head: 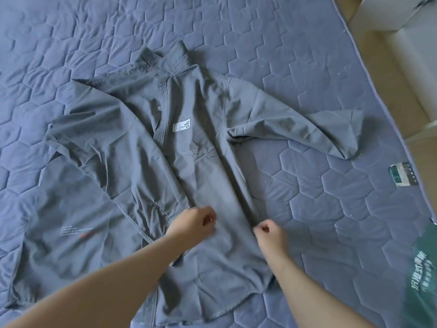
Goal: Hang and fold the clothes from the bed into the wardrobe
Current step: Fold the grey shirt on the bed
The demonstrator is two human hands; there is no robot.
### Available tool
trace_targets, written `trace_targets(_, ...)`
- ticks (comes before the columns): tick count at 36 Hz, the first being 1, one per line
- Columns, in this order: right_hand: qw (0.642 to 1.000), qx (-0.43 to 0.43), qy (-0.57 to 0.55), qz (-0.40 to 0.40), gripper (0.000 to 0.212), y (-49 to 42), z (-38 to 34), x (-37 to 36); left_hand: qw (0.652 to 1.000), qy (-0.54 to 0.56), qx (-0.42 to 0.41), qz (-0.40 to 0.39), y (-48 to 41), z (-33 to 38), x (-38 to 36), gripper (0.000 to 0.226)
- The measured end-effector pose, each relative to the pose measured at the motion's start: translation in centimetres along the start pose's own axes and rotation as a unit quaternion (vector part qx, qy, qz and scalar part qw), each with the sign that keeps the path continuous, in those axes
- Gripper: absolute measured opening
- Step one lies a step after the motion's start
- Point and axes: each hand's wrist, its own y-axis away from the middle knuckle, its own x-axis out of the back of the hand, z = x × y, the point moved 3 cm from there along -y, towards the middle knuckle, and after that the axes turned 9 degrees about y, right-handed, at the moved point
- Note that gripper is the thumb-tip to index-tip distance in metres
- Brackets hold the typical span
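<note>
Lying face up on the quilted bed cover point(307, 55) is a grey button-front shirt point(189, 166), its collar at the far end and its hem nearest the person. A white label point(181, 126) sits on the chest just above a pocket. The sleeve on the shirt's right side stretches out flat towards the edge of the bed, while the other sleeve is bunched and folded back beside the shirt's body.

Both hands are on the lower part of the shirt, a little apart. The left hand point(194, 222) has its fingers curled, pinching fabric near the button placket. The right hand point(269, 233) is also curled, gripping the cloth at the shirt's side seam.

Partly under the shirt, on its left, lies a second grey garment point(61, 209) with small printed lettering. To the right of the shirt, at the mattress edge, is a sewn tag point(403, 174), and nearer the person, a green bag point(423, 275) with white characters.
</note>
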Motion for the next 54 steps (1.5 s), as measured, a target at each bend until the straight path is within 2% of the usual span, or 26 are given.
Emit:
trace_targets(4,0.982,-0.049,-0.179,0.014,0.022,-4.3,-4.1,0.8,0.994,0.003,-0.015,0.110,-4.7,1.5,3.9,0.025)
trace_targets(8,0.947,-0.101,-0.305,-0.012,0.014,-8.6,-8.1,1.8,0.983,-0.037,-0.037,0.174,-9.1,2.4,6.9,0.036)
trace_targets(10,0.927,-0.120,-0.355,-0.018,0.015,-10.8,-9.6,2.3,0.982,-0.064,-0.058,0.169,-11.2,2.9,7.7,0.038)
trace_targets(12,0.910,-0.125,-0.394,-0.030,0.029,-12.7,-10.8,2.6,0.981,-0.087,-0.070,0.161,-13.3,3.4,7.9,0.038)
trace_targets(16,0.862,-0.124,-0.489,-0.051,0.048,-15.9,-13.1,2.9,0.981,-0.108,-0.039,0.155,-17.1,4.2,7.3,0.042)
trace_targets(20,0.784,-0.113,-0.607,-0.063,0.034,-18.4,-15.3,3.4,0.988,-0.117,-0.017,0.102,-19.8,5.0,5.2,0.065)
trace_targets(22,0.765,-0.110,-0.632,-0.048,0.038,-19.6,-16.1,4.1,0.990,-0.107,-0.028,0.085,-20.3,5.5,4.4,0.071)
trace_targets(28,0.767,-0.075,-0.637,0.035,0.039,-22.5,-16.6,9.5,0.979,-0.083,-0.127,0.138,-20.4,7.2,4.7,0.064)
trace_targets(31,0.763,-0.055,-0.638,0.081,0.036,-22.5,-16.4,12.6,0.978,-0.073,-0.130,0.148,-20.8,7.9,4.9,0.064)
trace_targets(34,0.744,-0.041,-0.663,0.076,0.029,-22.2,-16.0,14.1,0.988,-0.093,-0.086,0.085,-21.7,8.0,4.2,0.066)
trace_targets(37,0.724,-0.042,-0.686,0.060,0.008,-21.8,-15.1,14.7,0.989,-0.139,-0.041,-0.010,-22.4,7.5,3.0,0.071)
trace_targets(40,0.696,-0.034,-0.714,0.070,0.009,-21.5,-14.4,15.6,0.987,-0.153,-0.032,-0.042,-22.9,7.1,2.7,0.074)
trace_targets(41,0.698,-0.022,-0.712,0.076,0.010,-21.3,-14.6,16.0,0.989,-0.135,-0.033,-0.046,-23.0,7.2,2.8,0.071)
trace_targets(42,0.716,-0.002,-0.692,0.085,0.013,-21.2,-15.2,16.4,0.994,-0.097,-0.033,-0.044,-23.1,7.3,2.9,0.066)
trace_targets(44,0.803,0.068,-0.578,0.129,0.021,-20.5,-17.1,16.9,0.998,0.066,-0.017,0.001,-23.2,7.8,3.8,0.049)
trace_targets(45,0.858,0.116,-0.472,0.169,0.022,-19.7,-18.3,17.0,0.983,0.181,0.005,0.038,-22.9,8.1,4.5,0.040)
trace_targets(46,0.900,0.172,-0.337,0.217,0.018,-18.8,-19.5,16.7,0.952,0.295,0.028,0.079,-22.6,8.0,5.2,0.032)
trace_targets(47,0.920,0.230,-0.191,0.254,0.014,-17.6,-20.6,16.1,0.908,0.399,0.057,0.115,-22.2,7.7,6.1,0.026)
trace_targets(48,0.922,0.280,-0.046,0.263,0.017,-16.4,-21.5,14.9,0.855,0.493,0.089,0.134,-21.5,7.0,6.8,0.021)
trace_targets(49,0.915,0.313,0.087,0.241,0.022,-15.3,-22.0,13.1,0.792,0.582,0.119,0.139,-20.9,6.3,7.2,0.022)
trace_targets(51,0.886,0.352,0.269,0.138,0.036,-13.7,-21.6,8.7,0.673,0.706,0.164,0.146,-19.3,4.3,7.9,0.033)
trace_targets(52,0.863,0.374,0.332,0.079,0.044,-13.1,-20.9,6.6,0.631,0.738,0.179,0.156,-18.5,3.1,8.2,0.039)
trace_targets(54,0.793,0.419,0.442,-0.022,0.046,-12.1,-19.0,3.1,0.584,0.769,0.192,0.175,-17.0,0.9,8.6,0.047)
